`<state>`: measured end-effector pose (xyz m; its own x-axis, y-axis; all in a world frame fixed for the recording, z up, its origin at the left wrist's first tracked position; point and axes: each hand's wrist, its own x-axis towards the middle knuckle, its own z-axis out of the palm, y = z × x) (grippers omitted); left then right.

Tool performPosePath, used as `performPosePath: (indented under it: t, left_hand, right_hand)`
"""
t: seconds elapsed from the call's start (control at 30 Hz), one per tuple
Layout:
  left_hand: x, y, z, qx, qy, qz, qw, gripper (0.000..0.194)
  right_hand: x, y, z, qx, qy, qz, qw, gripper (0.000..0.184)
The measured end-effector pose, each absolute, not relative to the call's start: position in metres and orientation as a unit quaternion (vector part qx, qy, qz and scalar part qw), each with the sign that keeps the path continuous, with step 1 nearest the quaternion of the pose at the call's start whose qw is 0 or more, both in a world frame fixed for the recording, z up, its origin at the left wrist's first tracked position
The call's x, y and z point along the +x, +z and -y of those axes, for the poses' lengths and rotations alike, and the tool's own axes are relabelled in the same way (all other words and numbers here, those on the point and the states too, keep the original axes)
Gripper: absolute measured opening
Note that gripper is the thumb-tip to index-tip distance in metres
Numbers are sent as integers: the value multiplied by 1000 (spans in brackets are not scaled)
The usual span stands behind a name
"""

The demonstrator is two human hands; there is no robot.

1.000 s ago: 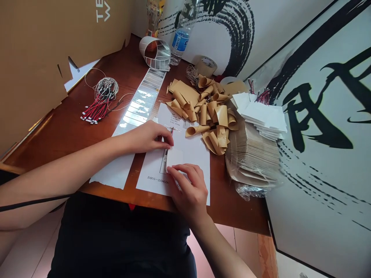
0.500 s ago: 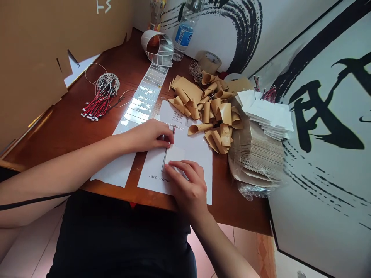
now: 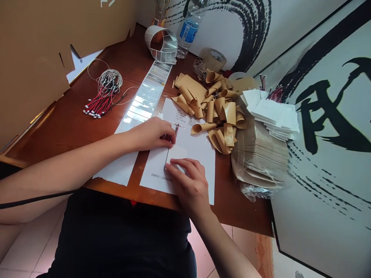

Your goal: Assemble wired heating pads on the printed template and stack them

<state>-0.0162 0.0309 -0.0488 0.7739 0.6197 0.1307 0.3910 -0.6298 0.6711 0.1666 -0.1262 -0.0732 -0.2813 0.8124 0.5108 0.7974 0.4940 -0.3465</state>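
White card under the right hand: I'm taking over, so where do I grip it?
Pinch the white card's upper right corner, coming from the right. That corner lies uncovered; the right hand covers the lower part and a slim silver strip runs along the left edge. It lies flat, so lift that corner.

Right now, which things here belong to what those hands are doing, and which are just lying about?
In use: left hand, right hand, white card, printed sheet marked DRS-206.
Lying about: water bottle, tape roll, curled brown paper pieces, red-and-black wire leads.

A water bottle stands near brown tape.
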Motion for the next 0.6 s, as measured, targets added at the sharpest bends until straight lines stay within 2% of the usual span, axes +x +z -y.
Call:
performPosePath:
  t: [0.2,0.6]
  left_hand:
    - [-15,-48,-29,882,180,-294,321,6]
    - [-18,-47,-29,886,163,-292,321,12]
  right_hand:
    - [169,-74,127,-502,27,805,314,22]
    - [166,-70,128,-503,11,815,287,35]
